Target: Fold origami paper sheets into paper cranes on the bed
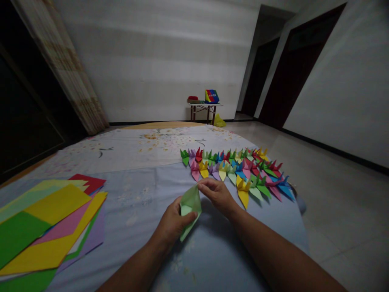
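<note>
A partly folded piece of light green origami paper [190, 202] is held up over the blue cloth, its long axis slanting. My left hand [174, 221] grips its lower left side, thumb across the front and fingers behind. At the upper right tip, my right hand [217, 194] pinches the paper's point between thumb and fingertips. Just beyond the right hand stand rows of finished paper cranes [223, 170] in many colours, with a yellow crane [243, 190] closest to that wrist.
Loose sheets of coloured paper [65, 202] lie in a spread pile at the left. A floral tablecloth [127, 142] covers the round table's far part. Beyond it stand a small side table [203, 105] with a colourful bag [212, 96] and a yellow plastic bag [219, 121] on the floor.
</note>
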Demonstrator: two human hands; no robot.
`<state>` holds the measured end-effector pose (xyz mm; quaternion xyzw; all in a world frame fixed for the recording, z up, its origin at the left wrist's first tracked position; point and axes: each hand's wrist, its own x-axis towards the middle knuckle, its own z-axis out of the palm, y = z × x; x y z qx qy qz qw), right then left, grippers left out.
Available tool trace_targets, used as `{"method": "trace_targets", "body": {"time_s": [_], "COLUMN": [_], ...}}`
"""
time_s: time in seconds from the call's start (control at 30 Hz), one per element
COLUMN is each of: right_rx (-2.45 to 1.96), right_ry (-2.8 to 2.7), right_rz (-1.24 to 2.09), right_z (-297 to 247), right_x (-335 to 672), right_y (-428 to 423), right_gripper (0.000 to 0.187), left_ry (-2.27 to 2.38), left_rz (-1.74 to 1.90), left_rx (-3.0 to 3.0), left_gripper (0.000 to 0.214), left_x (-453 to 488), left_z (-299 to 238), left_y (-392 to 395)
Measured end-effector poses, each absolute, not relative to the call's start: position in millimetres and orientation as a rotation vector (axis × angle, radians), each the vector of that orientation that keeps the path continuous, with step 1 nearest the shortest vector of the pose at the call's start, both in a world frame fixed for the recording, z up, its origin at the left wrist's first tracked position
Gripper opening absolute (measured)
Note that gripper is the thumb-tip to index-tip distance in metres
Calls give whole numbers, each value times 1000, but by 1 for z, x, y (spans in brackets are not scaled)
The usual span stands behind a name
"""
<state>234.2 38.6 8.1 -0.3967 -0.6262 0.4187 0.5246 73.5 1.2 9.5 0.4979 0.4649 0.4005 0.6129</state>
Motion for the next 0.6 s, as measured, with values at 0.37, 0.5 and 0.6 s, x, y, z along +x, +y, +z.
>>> {"method": "trace_targets", "body": {"time_s": [0.37, 0.5, 0.6], "right_rx": [-993, -1023, -1042], "right_ry": [-1453, -1468, -1486], "right_rz": [1004, 985, 963], "right_z": [-1, -2, 0], "right_x": [233, 233, 233], "right_y": [41, 42, 42], "right_gripper": [26, 28, 28], "left_ry": [1114, 1111, 1108], "left_rz": [932, 939, 940], "left_rx": [1185, 1191, 1198], "left_gripper": [51, 51, 50], "left_x": [76, 77, 76], "left_z": [13, 14, 13], "left_y": [-2, -2, -1]}}
